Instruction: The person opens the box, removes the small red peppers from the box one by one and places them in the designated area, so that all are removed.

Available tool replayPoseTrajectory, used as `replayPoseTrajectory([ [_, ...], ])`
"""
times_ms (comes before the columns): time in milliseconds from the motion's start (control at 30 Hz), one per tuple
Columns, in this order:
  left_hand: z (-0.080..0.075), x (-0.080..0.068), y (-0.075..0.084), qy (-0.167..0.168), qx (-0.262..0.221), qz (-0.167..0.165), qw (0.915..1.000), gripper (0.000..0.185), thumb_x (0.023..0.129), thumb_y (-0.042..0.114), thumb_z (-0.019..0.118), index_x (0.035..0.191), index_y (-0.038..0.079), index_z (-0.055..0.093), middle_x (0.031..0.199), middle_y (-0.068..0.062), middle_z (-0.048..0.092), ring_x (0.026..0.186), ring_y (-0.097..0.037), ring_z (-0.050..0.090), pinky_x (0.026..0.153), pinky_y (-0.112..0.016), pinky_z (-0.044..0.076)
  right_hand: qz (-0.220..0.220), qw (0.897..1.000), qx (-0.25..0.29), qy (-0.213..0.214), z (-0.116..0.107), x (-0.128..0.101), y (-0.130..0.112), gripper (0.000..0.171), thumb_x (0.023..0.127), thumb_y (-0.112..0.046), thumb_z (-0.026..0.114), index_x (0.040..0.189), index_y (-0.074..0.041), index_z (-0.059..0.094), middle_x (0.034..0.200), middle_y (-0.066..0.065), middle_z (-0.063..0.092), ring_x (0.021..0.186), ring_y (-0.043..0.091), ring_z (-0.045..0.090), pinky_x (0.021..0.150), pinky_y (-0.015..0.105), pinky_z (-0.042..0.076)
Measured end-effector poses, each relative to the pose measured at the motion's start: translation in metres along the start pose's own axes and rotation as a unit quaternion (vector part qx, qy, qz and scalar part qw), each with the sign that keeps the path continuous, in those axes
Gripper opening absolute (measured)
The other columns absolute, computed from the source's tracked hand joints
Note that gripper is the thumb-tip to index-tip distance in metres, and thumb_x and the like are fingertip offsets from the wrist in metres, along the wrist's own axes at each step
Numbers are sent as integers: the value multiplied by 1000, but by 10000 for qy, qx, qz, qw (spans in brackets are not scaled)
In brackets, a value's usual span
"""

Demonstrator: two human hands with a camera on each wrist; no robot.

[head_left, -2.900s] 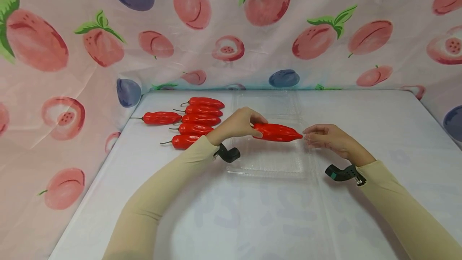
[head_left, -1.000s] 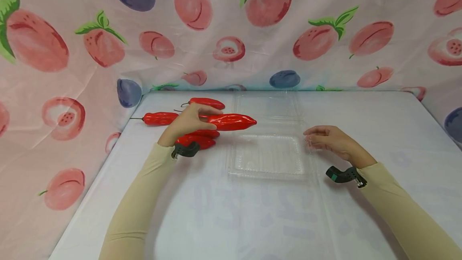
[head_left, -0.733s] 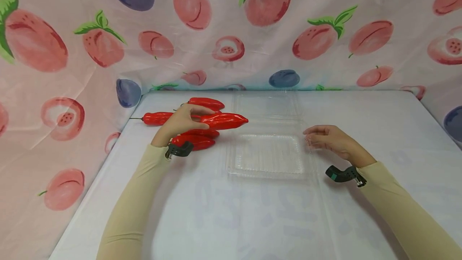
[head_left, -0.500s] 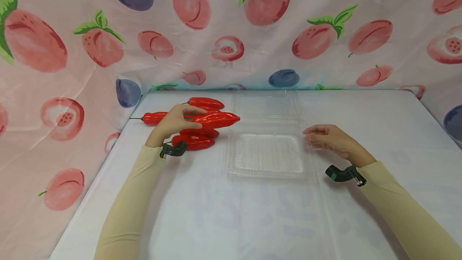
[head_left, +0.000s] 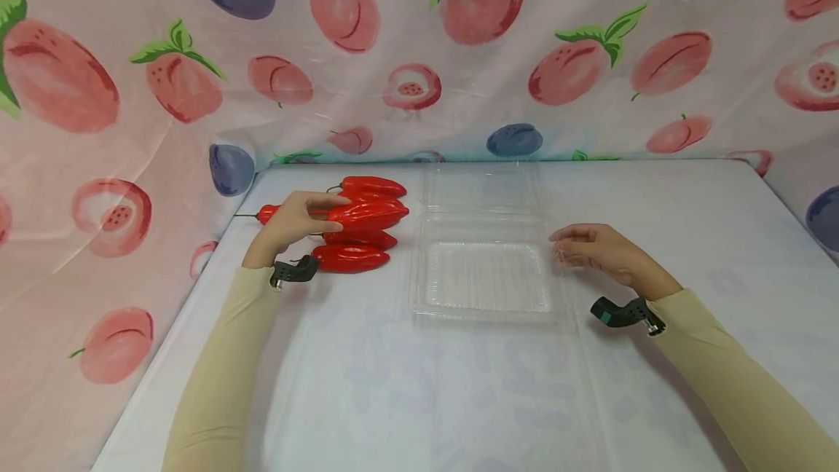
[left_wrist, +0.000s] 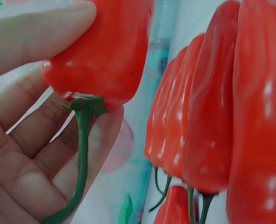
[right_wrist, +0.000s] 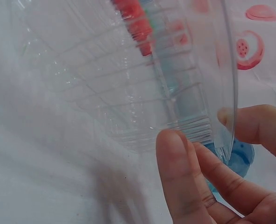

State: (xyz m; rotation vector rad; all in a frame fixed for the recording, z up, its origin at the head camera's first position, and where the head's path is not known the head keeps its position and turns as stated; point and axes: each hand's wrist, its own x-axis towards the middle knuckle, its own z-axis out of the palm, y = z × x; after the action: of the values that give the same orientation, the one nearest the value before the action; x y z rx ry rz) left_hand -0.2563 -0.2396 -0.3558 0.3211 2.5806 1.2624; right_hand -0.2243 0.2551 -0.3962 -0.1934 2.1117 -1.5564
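Near the table's far-left corner, left hand pinches a red pepper at its stem end, thumb and fingers curled round it, green stem lying across the palm. Pepper is held level, tip toward the clear plastic container, right over the pile of other red peppers lying side by side on the table. Can't tell if it touches them. Container sits open mid-table, lid flap toward the far edge, nothing inside. Right hand is at the container's right rim, grip pinching the clear wall between thumb and fingertips. Fruit-print cloth hangs behind the far and left edges.
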Motion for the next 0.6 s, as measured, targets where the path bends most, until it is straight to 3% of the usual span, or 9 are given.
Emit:
replayPoseTrajectory([
  [167,-9,-6,-8,163,-69,52,9998,48,83,13,70,128,7,57,131,-16,56,110,-27,60,80,-32,56,4,10000,57,-3,0,1,0,50,94,-15,55,129,16,38,95,-13,65,86,0,62,78,19,54],
  [400,-16,-14,-19,366,-59,262,9990,47,82,15,72,126,5,59,122,-17,63,95,-7,64,81,-25,55,-35,10000,48,-13,0,0,0,51,95,-15,55,130,17,37,94,-13,66,85,0,63,77,19,54],
  [600,-22,-22,-28,462,96,155,9988,45,83,19,71,126,9,60,123,-14,63,96,-4,62,83,-20,52,-25,10000,29,-1,1,0,-1,50,94,-15,55,130,17,37,94,-13,66,84,0,63,77,19,54],
])
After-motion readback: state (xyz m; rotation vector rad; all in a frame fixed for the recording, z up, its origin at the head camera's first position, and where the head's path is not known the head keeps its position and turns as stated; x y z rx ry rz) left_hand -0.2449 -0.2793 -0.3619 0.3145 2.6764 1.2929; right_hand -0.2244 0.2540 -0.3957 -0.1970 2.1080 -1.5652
